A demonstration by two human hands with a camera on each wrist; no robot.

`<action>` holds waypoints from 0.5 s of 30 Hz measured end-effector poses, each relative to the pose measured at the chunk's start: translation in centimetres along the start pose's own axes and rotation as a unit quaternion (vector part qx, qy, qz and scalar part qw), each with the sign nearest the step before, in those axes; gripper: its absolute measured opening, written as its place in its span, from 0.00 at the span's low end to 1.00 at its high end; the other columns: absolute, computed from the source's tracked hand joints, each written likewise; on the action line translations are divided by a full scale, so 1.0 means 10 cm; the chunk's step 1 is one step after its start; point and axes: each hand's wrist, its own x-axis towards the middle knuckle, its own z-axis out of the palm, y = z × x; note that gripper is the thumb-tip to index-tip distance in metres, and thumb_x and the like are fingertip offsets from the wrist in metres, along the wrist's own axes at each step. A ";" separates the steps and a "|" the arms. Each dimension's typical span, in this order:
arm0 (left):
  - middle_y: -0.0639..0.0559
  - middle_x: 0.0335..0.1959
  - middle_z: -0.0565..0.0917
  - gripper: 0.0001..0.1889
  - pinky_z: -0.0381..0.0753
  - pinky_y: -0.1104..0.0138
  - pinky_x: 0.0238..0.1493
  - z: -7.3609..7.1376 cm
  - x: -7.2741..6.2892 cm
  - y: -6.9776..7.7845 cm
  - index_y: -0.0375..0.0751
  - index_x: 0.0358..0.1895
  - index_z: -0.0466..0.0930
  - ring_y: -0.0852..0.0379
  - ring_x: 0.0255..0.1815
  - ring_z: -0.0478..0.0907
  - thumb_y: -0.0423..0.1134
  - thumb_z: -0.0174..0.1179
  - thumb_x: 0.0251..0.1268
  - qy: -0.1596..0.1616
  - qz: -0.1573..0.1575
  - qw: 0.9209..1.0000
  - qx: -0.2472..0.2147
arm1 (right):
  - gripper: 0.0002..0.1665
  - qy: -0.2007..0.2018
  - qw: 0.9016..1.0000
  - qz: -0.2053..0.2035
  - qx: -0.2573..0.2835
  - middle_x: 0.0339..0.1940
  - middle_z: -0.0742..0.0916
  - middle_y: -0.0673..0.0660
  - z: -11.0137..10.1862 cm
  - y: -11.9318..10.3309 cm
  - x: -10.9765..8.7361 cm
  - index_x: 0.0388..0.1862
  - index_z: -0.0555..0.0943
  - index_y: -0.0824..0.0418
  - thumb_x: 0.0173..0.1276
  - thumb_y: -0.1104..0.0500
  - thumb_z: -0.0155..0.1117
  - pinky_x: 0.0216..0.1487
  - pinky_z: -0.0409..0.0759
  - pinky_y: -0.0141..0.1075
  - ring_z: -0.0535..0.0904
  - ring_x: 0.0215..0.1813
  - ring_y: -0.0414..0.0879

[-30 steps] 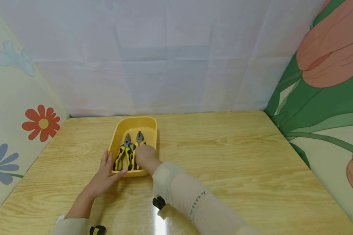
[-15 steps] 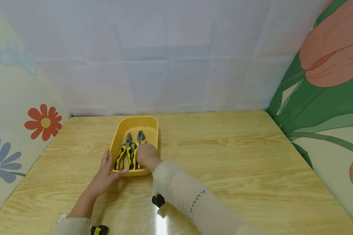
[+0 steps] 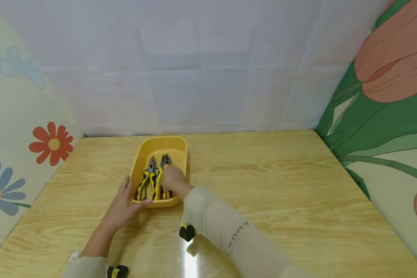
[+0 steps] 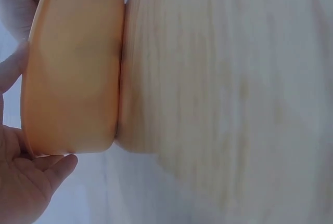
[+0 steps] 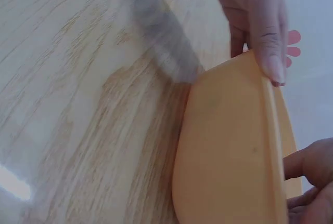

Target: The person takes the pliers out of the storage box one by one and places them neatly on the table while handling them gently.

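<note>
In the head view a yellow plastic tray (image 3: 163,144) sits toward the back left of the table. My left hand (image 3: 119,206) holds its near left corner, thumb across the front rim and fingers along the left side. Inside lie long-nose pliers (image 3: 151,170) with yellow-and-black handles. To their right are more pliers (image 3: 158,183) with two dark tips side by side. My right hand (image 3: 172,178) reaches into the tray, fingers curled at these handles and partly hiding them. The right wrist view shows my right hand (image 5: 315,174) behind the tray wall, its grip hidden.
The wood-grain table (image 3: 264,173) extends to the right of the tray. A black-and-yellow object (image 3: 187,232) shows under the right sleeve, another (image 3: 118,271) beside the left sleeve. A white cloth wall (image 3: 208,77) stands behind, with flowered panels on both sides.
My right hand has shifted slightly within the tray, uncovering more of the pliers' handles. Two dark tips now show where one head was visible. My left hand keeps its hold on the tray.
</note>
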 end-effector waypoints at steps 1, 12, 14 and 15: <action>0.42 0.66 0.29 0.51 0.44 0.43 0.56 0.00 0.00 0.00 0.27 0.64 0.34 0.37 0.64 0.35 0.56 0.56 0.52 -0.003 0.002 1.000 0.005 | 0.09 -0.004 1.000 0.001 0.013 0.31 0.79 0.52 -0.02 0.00 0.00 0.26 0.78 0.61 0.61 0.63 0.50 0.18 0.68 0.27 0.70 0.21 0.40; 0.44 0.65 0.23 0.48 0.46 0.43 0.55 0.00 -0.02 0.04 0.28 0.64 0.30 0.35 0.63 0.36 0.59 0.47 0.57 -0.034 0.007 0.998 0.055 | 0.05 -0.039 0.979 0.075 0.186 0.25 0.77 0.58 -0.09 0.03 0.07 0.30 0.75 0.67 0.55 0.65 0.55 0.13 0.73 0.32 0.75 0.14 0.46; 0.44 0.65 0.23 0.48 0.47 0.43 0.55 0.00 -0.03 0.04 0.28 0.64 0.30 0.33 0.62 0.38 0.59 0.46 0.58 -0.035 0.008 0.997 0.066 | 0.05 -0.047 0.974 0.082 0.204 0.27 0.77 0.59 -0.09 0.03 0.07 0.31 0.75 0.68 0.55 0.66 0.54 0.13 0.74 0.33 0.75 0.14 0.47; 0.44 0.65 0.23 0.48 0.47 0.43 0.55 0.00 -0.03 0.03 0.28 0.64 0.30 0.33 0.62 0.38 0.59 0.46 0.58 -0.035 0.011 0.997 0.069 | 0.05 -0.051 0.972 0.086 0.213 0.27 0.77 0.59 -0.09 0.02 0.07 0.32 0.75 0.68 0.56 0.67 0.54 0.14 0.74 0.33 0.75 0.15 0.48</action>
